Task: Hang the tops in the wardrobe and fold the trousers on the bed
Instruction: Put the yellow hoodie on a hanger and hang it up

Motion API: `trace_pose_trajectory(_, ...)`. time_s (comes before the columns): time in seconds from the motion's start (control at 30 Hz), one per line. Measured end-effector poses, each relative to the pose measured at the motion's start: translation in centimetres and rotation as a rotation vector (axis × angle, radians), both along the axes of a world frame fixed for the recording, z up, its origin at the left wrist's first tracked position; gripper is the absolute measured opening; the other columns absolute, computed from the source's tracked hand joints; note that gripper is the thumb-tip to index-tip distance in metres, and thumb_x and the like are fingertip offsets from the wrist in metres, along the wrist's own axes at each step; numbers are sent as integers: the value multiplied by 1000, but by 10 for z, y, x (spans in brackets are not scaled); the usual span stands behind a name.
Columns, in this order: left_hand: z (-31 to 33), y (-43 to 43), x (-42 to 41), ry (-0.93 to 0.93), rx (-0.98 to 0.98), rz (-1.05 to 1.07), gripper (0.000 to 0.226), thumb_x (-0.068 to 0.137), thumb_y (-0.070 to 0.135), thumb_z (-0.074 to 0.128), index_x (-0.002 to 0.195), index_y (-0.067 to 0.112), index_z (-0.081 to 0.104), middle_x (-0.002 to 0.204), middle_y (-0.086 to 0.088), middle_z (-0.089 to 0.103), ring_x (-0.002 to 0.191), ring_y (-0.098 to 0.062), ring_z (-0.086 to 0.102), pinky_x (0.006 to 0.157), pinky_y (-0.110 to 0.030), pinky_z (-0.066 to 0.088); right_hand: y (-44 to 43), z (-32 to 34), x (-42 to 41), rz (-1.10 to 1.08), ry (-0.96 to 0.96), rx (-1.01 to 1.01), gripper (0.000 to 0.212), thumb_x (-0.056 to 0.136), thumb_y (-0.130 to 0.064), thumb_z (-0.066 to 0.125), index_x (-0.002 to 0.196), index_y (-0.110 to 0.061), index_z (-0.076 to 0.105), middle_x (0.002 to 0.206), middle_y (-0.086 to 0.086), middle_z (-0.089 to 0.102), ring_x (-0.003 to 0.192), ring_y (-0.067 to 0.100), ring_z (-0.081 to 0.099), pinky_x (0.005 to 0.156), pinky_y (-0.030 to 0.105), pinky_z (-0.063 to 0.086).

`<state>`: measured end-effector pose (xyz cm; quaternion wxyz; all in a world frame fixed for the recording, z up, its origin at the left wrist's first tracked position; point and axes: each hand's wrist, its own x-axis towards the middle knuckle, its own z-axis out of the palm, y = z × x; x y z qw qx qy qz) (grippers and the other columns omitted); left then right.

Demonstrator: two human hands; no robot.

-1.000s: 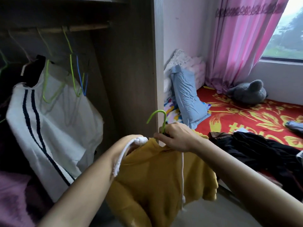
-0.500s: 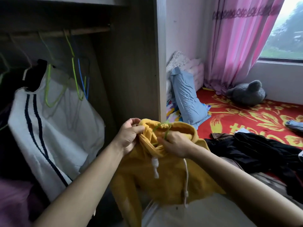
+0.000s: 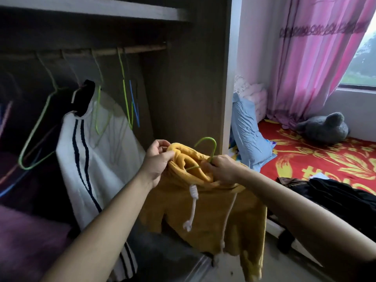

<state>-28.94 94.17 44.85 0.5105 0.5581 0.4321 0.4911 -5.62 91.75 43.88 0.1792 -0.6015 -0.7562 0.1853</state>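
here the left hand grips the soft, fleecy neck edge of the yellow hoodie, fingers curled over the fabric. just beside it, the right hand pinches the thin green wire hanger where its neck enters the collar. the hanger's curved hook points up; the hoodie droops straight down between both hands, 2 white knotted cords dangling, before the open wardrobe.
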Motion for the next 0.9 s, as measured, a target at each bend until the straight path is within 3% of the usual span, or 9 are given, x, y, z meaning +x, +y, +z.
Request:
trace_pose_trajectory(0.1,-2,6,-23,256,121,54,23,92,33,67,113,32,60,109,7,67,99,-11,65,72,-20,55,3,22,-16,-26,130,17,43,102,-51,44,89,-17,67,83,0,68,74,16,68,68,31,57)
trace_pose_trajectory(0.27,0,21,-58,697,261,130,51,95,65,38,129,31,58,125,4,63,115,-17,58,95,-38,50,12,63,-39,-29,396,-137,31,99,-38,60,75,-22,72,55,-13,58,47,4,52,45,17,40)
trace_pose_trajectory(0.37,9,28,-75,724,289,79,67,88,73,38,133,27,57,124,2,63,115,-18,58,97,-42,50,22,83,-45,-98,416,-55,28,97,-36,63,78,-18,74,56,-13,61,45,4,53,42,13,38)
trace_pose_trajectory(0.43,17,35,-81,720,352,122,61,88,67,48,132,25,59,121,3,64,112,-15,60,92,-33,51,30,90,-53,-122,254,153,27,97,-38,62,79,-21,72,65,-11,67,53,5,60,43,8,38)
trace_pose_trajectory(0.5,28,45,-80,786,438,193,51,92,56,55,130,23,61,120,1,65,110,-16,60,87,-28,49,38,103,-58,-132,221,264,25,97,-36,63,81,-19,72,69,-7,68,54,4,62,43,7,38)
trace_pose_trajectory(0.6,57,60,-75,885,629,319,36,94,45,58,123,23,66,117,2,62,107,-16,59,81,-26,45,57,128,-57,-155,237,344,21,93,-32,69,80,-16,73,68,-4,69,53,1,65,45,9,44)
trace_pose_trajectory(0.7,98,83,-77,806,825,494,18,91,28,62,107,22,69,107,2,61,97,-17,60,76,-24,41,93,154,-55,-189,176,352,21,94,-23,69,74,-15,71,62,-3,67,44,0,62,41,11,43)
trace_pose_trajectory(0.77,125,104,-81,848,863,586,22,90,24,63,110,18,68,110,-4,59,103,-22,57,81,-28,41,124,169,-55,-216,113,312,21,93,-17,67,72,-14,69,65,1,69,46,3,63,39,15,43)
trace_pose_trajectory(0.9,170,150,-86,1138,766,700,43,93,34,57,132,18,54,129,-11,50,124,-31,45,102,-47,37,185,194,-60,-229,135,222,18,95,-24,64,87,-9,70,80,7,71,70,19,69,50,24,48)
